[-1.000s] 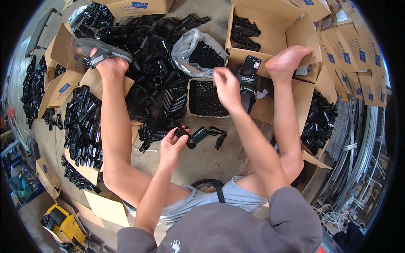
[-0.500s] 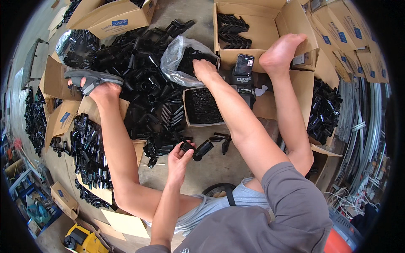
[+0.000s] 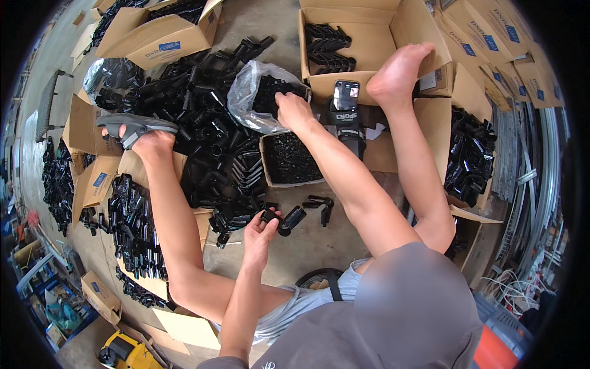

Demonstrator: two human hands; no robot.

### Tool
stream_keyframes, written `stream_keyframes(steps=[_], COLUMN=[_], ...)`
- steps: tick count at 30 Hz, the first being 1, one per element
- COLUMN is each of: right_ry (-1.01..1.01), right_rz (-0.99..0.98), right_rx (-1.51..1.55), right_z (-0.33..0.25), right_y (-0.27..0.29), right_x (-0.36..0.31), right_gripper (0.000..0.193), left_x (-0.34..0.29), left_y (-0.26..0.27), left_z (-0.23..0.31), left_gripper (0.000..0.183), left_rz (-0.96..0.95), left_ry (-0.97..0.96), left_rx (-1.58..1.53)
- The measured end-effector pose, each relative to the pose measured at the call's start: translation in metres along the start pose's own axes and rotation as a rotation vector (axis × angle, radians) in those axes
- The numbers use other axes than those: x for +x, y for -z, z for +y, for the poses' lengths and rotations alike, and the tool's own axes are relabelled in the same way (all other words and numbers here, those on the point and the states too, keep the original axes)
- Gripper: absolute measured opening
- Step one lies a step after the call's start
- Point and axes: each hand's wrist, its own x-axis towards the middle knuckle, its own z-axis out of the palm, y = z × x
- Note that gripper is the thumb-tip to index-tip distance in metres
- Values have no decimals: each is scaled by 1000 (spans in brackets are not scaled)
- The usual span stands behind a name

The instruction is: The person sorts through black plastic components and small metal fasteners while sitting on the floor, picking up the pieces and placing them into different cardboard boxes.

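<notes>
My left hand (image 3: 260, 231) grips a black angled plastic fitting (image 3: 291, 221) between thumb and fingers, low above the floor. Farther off, my right hand (image 3: 295, 113) is at the mouth of a clear plastic bag (image 3: 238, 104) filled with small black parts (image 3: 270, 91). Its fingers are curled in among these parts; anything between them is hidden. Just nearer than the bag stands a small carton (image 3: 295, 184) full of tiny black pieces. A few loose black fittings (image 3: 322, 208) lie on the floor right of the held one.
A big heap of black fittings (image 3: 209, 104) spreads between my legs. An open carton (image 3: 393, 37) with rows of fittings stands at the far right, near a phone (image 3: 346, 93) on a black stand. More fittings (image 3: 132, 227) fill a carton on the left. Metal rails (image 3: 522, 178) line the right side.
The whole view has shifted slightly. My right hand stays at the bag, its fingers looking more curled. My left hand keeps the fitting in nearly the same place.
</notes>
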Motion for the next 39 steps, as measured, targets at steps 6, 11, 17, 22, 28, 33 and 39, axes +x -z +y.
stream_keyframes(steps=[6, 11, 17, 22, 28, 33, 39], right_ry=[-21, -242, -655, -781, -792, -786, -788], right_rz=[368, 620, 662, 598, 711, 761, 748], right_rx=[432, 823, 473, 123, 11, 73, 89], right_z=[1, 13, 47, 50, 57, 56, 56], right_y=[12, 31, 55, 58, 46, 43, 44], right_x=[-27, -89, -107, -82, -57, -49, -49], right_gripper=[17, 18, 79, 78, 74, 74, 72], left_x=[0, 1, 0, -1, -3, -3, -4], left_y=[-6, -6, -8, -7, -8, -9, -9], left_z=[-7, -9, -13, -10, -4, -3, -2], left_gripper=[39, 38, 39, 41, 43, 41, 39], left_rz=[-22, -44, -88, -93, -72, -85, -95], left_ry=[20, 11, 16, 38, 35, 27, 24], left_rx=[-16, 4, 23, 65, 93, 54, 64])
